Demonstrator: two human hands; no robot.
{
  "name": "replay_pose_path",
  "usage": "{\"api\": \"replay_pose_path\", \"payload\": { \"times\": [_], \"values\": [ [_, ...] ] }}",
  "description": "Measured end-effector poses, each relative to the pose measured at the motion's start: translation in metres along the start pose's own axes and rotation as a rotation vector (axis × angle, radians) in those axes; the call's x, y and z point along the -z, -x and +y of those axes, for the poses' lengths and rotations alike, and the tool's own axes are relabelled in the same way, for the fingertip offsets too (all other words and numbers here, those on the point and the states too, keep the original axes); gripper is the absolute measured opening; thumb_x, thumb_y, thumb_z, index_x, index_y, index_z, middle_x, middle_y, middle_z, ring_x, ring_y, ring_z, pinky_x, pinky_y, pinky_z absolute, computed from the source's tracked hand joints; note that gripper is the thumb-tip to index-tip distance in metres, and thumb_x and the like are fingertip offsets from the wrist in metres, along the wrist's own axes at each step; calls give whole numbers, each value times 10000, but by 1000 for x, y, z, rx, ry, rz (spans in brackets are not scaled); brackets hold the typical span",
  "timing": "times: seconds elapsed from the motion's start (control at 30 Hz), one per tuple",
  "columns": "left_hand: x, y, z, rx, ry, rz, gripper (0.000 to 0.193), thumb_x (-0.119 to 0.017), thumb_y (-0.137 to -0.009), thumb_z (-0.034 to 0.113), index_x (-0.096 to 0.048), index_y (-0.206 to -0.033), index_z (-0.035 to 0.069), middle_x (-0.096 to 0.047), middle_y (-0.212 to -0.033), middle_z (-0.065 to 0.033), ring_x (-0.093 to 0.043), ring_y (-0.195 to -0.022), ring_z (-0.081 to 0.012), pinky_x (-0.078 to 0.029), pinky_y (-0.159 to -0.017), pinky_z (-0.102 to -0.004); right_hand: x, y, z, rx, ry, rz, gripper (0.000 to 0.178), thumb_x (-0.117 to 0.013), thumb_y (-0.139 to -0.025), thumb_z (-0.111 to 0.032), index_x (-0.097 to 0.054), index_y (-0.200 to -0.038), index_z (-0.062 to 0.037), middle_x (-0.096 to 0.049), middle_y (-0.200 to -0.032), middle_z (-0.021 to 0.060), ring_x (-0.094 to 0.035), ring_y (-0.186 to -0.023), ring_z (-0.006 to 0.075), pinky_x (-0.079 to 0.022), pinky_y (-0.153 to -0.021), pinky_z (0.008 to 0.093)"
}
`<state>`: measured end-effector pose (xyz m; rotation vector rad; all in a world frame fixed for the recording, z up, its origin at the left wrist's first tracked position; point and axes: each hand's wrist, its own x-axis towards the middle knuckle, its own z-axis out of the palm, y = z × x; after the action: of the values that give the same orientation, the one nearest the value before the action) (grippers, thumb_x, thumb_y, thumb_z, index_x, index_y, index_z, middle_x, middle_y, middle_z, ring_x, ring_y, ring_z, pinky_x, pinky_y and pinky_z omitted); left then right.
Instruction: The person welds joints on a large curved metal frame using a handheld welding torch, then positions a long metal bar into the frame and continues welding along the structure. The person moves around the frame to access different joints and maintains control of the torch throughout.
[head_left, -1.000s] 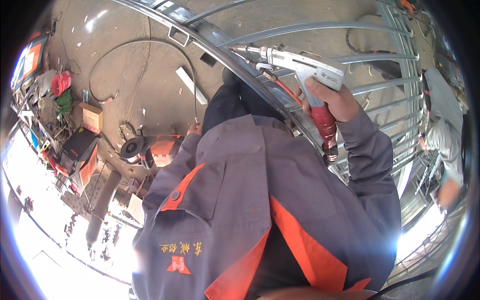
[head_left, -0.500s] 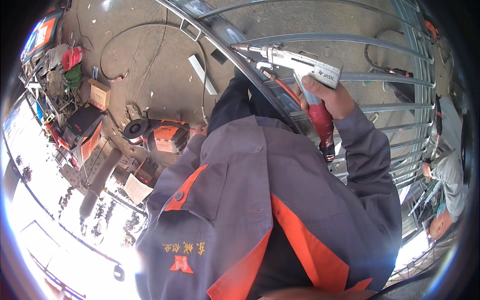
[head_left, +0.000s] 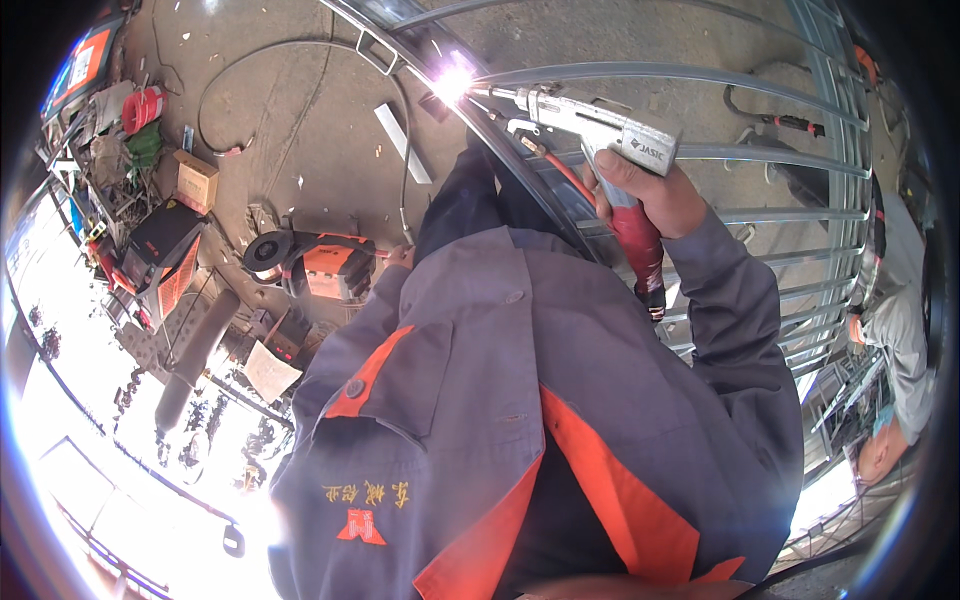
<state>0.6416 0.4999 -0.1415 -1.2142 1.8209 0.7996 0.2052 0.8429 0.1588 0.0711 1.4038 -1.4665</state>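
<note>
My right hand [head_left: 650, 190] is wrapped round the red-taped grip of a silver handheld welding gun [head_left: 610, 125]. Its thin nozzle points left at a joint of the metal frame [head_left: 640, 72], where a bar meets the long side rail. A bright white-violet glare [head_left: 453, 84] burns at the tip and hides the joint itself. A red hose [head_left: 565, 175] runs beneath the gun. Low on the left, beside my dark trousers, only part of my left hand [head_left: 400, 257] shows, close to an orange and black wire feeder [head_left: 335, 268]; its fingers are too small to read.
Parallel bars of the frame stretch to the right. A loose metal strip [head_left: 403, 143] and a looping cable [head_left: 205, 110] lie on the floor. At the left stand a cardboard box [head_left: 197, 183] and a black-and-orange case [head_left: 160, 245]. Another person [head_left: 900, 330] is bent over at the far right.
A bright arc has lit at the gun's nozzle. The gun and my right hand have shifted slightly left; my left hand shows a little more.
</note>
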Motion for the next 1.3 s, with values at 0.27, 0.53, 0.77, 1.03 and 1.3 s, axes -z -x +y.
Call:
{"api": "replay_pose_path", "payload": {
  "times": [0.27,0.53,0.77,1.03,1.3],
  "values": [
    [2,-5,2,-33,-32,-24,460,-662,-884,508,-720,-1201,179,-719,-1164,-163,-676,-1128,-316,-516,-975,-409,1,2,1,-7,9,4,308,-617,-1002,-326,-623,-1083,-28,-657,-882,60,-639,-669,133,-523,-603,278],
    [5,0,10,8,-8,-20,447,-652,-894,500,-718,-1203,183,-720,-1160,-152,-680,-1113,-323,-516,-970,-411,3,5,3,-25,25,-3,303,-613,-1005,-322,-619,-1093,-32,-654,-888,52,-637,-689,122,-524,-616,271],
    [7,-1,13,-5,-35,-20,432,-653,-898,488,-711,-1200,183,-723,-1137,-165,-692,-1086,-320,-526,-947,-410,0,8,3,-13,4,34,292,-634,-1002,-290,-624,-1033,1,-649,-844,80,-642,-642,153,-515,-591,283],
    [6,-13,4,-67,-73,-107,603,-615,-918,554,-627,-1259,57,-695,-1136,-233,-677,-1100,-309,-503,-928,-367,1,11,3,-63,-15,45,246,-645,-995,-251,-640,-1009,-5,-658,-841,61,-644,-647,155,-520,-604,291],
    [14,1,24,-12,-39,-60,490,-636,-918,487,-670,-1245,124,-712,-1141,-206,-683,-1099,-351,-524,-934,-419,1,16,7,-70,-26,72,262,-661,-986,-278,-648,-997,-16,-658,-839,56,-652,-683,153,-523,-632,295]
  ]
}}
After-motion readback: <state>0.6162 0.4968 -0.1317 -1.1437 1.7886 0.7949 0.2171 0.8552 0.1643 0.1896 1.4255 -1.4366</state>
